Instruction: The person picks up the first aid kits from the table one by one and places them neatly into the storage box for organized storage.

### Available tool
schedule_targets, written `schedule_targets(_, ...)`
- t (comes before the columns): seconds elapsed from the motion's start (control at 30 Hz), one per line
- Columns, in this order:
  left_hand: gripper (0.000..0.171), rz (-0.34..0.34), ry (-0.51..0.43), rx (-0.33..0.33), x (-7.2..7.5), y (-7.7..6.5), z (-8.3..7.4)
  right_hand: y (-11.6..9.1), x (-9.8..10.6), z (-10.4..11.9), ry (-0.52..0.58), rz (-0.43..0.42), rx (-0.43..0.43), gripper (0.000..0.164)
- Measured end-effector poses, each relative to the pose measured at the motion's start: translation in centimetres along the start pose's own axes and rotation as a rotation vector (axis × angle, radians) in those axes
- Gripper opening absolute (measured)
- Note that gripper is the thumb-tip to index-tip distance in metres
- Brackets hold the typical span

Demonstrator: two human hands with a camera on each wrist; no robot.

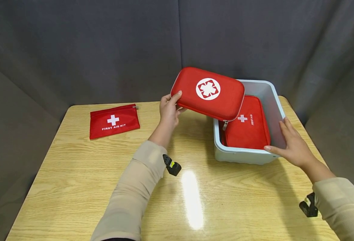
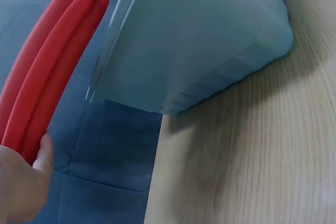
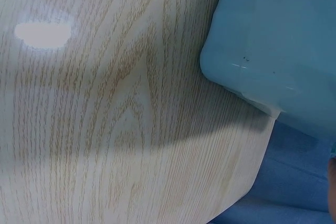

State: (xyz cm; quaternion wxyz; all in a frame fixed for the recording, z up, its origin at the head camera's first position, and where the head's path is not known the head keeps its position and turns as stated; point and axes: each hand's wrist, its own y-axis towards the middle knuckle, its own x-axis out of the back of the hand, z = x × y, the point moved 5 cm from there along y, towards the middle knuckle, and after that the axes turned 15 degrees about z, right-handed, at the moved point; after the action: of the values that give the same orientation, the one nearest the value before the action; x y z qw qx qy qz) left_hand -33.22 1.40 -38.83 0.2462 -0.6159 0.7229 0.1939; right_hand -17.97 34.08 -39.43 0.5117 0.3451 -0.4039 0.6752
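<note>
A red hard-shell first aid case [image 1: 189, 85] with a round white emblem is tilted in the air, partly over the light-blue bin [image 1: 246, 155]. My left hand [image 1: 169, 110] grips its left end, thumb on top and fingers beneath. In the left wrist view the case [image 2: 50, 61] shows its zipped edge near the bin's rim. Inside the bin lies a red soft first aid bag [image 1: 249, 130], partly covered by the case. My right hand [image 1: 295, 147] rests spread on the bin's near right corner, thumb on the front rim and fingers on the right rim.
A flat red zip pouch [image 1: 115, 122] marked FIRST AID KIT lies on the left of the wooden table [image 1: 83, 180]. The bin stands near the table's far right corner. Grey curtains [image 1: 119, 50] hang behind and at both sides.
</note>
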Motion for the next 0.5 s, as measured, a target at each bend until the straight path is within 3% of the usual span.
schedule_targets(0.03,0.032,0.009,0.014,0.0,-0.1,0.2,0.1,0.0,0.0,0.0,-0.002,-0.001,0.005,0.095)
schedule_targets(0.07,0.035,0.031,0.01,-0.003,0.5,1.6,1.2,0.0,-0.1,0.0,-0.004,-0.002,0.012,0.095)
schedule_targets(0.13,0.037,0.049,0.035,0.007,0.3,2.0,1.3,0.0,0.0,0.0,-0.014,-0.007,0.026,0.094)
schedule_targets(0.17,0.041,0.072,0.038,-0.001,1.1,3.7,2.7,0.0,0.0,0.0,-0.018,-0.009,0.032,0.094)
schedule_targets(0.2,0.042,0.077,0.05,0.008,1.0,3.8,2.6,0.1,0.1,0.1,-0.021,-0.01,0.036,0.094)
schedule_targets(0.27,0.045,0.096,0.056,0.019,2.8,7.7,5.7,0.1,0.2,0.1,-0.023,-0.014,0.046,0.094)
schedule_targets(0.3,0.044,0.085,0.082,0.039,1.9,6.3,4.4,0.2,0.2,0.2,-0.024,-0.016,0.05,0.093)
schedule_targets(0.33,0.044,0.088,0.089,0.049,2.3,7.2,5.2,0.2,0.2,0.2,-0.023,-0.016,0.05,0.093)
schedule_targets(0.37,0.045,0.092,0.092,0.055,3.3,9.4,7.1,0.2,0.2,0.2,-0.02,-0.017,0.052,0.093)
schedule_targets(0.4,0.043,0.092,0.101,0.066,2.9,9.0,6.8,0.2,0.1,0.2,-0.019,-0.018,0.054,0.093)
schedule_targets(0.43,0.043,0.103,0.102,0.07,3.3,10.1,7.7,0.2,0.1,0.2,-0.019,-0.019,0.055,0.093)
schedule_targets(0.47,0.042,0.105,0.12,0.069,2.9,9.8,7.5,0.2,0.1,0.1,-0.018,-0.018,0.054,0.093)
schedule_targets(0.5,0.042,0.106,0.133,0.077,2.1,8.6,6.4,0.2,0.1,0.1,-0.018,-0.018,0.054,0.093)
